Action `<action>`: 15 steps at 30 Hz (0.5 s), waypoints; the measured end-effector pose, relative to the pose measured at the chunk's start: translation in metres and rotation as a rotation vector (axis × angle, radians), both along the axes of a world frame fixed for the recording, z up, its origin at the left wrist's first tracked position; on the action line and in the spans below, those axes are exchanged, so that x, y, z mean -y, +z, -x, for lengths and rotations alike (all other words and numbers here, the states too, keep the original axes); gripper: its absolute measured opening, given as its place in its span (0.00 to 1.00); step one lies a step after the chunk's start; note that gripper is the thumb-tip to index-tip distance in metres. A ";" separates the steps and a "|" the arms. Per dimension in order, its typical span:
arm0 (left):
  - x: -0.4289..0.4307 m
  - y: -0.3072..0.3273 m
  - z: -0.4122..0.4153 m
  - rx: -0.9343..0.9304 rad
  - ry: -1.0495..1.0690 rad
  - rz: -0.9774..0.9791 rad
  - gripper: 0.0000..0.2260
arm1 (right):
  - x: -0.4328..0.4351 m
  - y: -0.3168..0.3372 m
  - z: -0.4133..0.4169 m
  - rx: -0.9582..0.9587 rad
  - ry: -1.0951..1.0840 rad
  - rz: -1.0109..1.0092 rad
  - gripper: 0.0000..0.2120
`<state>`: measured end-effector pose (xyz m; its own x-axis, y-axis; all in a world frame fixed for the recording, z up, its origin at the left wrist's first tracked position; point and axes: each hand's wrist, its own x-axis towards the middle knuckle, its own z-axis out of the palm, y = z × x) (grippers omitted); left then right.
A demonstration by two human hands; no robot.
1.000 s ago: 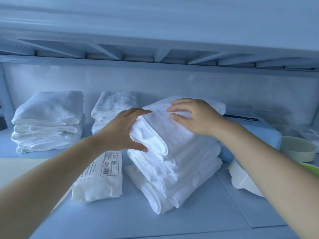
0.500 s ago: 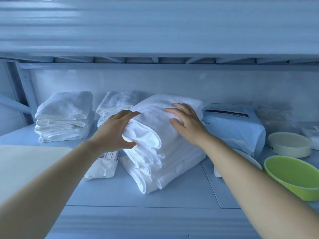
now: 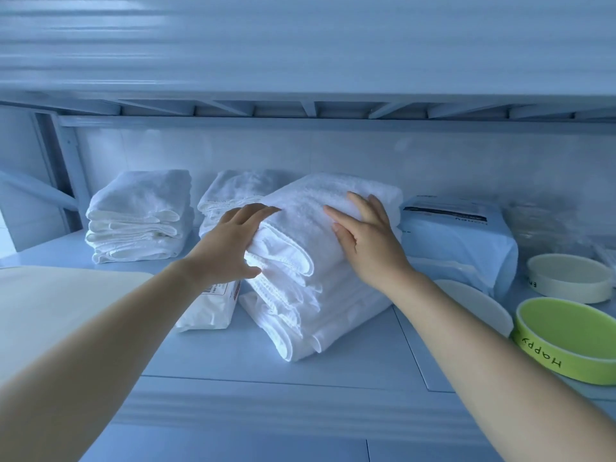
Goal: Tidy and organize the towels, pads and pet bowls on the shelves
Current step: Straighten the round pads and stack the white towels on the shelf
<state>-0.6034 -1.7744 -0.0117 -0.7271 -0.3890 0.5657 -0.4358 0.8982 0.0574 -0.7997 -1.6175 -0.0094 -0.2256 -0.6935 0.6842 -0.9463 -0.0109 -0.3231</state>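
Observation:
A tall stack of folded white towels (image 3: 333, 295) stands in the middle of the shelf (image 3: 233, 355). My left hand (image 3: 230, 248) grips the folded front-left edge of the top towel, fingers over it and thumb under. My right hand (image 3: 370, 241) lies with straight fingers on the stack's top right side. Further left are a neat towel stack (image 3: 140, 215) and a second one (image 3: 233, 191) half hidden behind my left hand. A white pad pack (image 3: 210, 308) lies by the middle stack. A blue pad package (image 3: 460, 241) stands to the right.
At the right stand a green bowl marked "Happy" (image 3: 566, 338), a beige bowl (image 3: 566, 278) and a white bowl (image 3: 476, 305) partly behind my right arm. A cream board (image 3: 66, 295) lies at the front left. Another shelf (image 3: 300, 61) hangs low overhead.
The view has pulled back and the middle stack sits deeper on the shelf. My right hand slid from the top towel's front toward its right side. My left hand kept its grip.

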 end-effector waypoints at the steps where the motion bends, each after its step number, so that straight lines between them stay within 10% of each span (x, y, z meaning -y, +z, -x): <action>1: 0.000 0.000 0.000 0.008 0.007 0.024 0.47 | -0.003 0.003 0.000 -0.052 0.010 -0.021 0.16; 15: 0.000 -0.018 0.004 -0.001 0.053 0.377 0.58 | -0.020 -0.021 -0.010 -0.307 0.026 -0.223 0.45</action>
<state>-0.6070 -1.7745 -0.0298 -0.7111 -0.1906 0.6768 -0.4822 0.8327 -0.2722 -0.7893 -1.5979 -0.0305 -0.0138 -0.8359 0.5486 -0.9998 0.0021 -0.0221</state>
